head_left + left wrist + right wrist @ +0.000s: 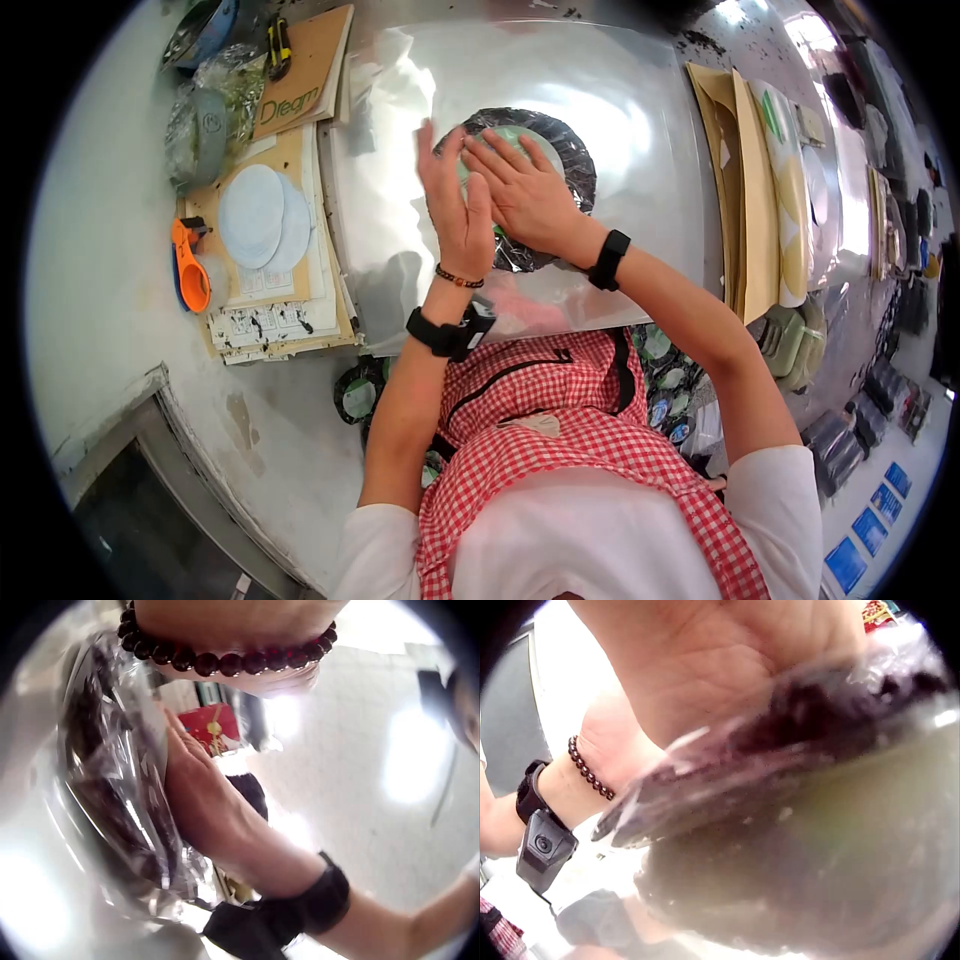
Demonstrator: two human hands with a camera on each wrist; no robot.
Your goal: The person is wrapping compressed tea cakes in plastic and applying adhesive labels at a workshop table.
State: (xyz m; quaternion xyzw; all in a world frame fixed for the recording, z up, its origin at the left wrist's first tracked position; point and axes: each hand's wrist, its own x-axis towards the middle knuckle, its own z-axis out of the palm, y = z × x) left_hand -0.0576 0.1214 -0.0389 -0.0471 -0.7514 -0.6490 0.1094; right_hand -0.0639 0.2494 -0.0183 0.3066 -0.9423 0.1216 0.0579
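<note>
Wrapped disc beneath flat hands

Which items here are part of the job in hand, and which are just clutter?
In use:
- left hand, pressing
- right hand, flat on top
- plastic-wrapped dark disc
- clear sheet under it

Lying about:
- orange cutter
- white paper rounds
- brown cardboard
- envelope stack

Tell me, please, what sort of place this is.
Probably a small packing workshop: the left hand and right hand touch a dark round cake in clear plastic on a bench, with stacked round paper discs and an orange cutter beside it.
</note>
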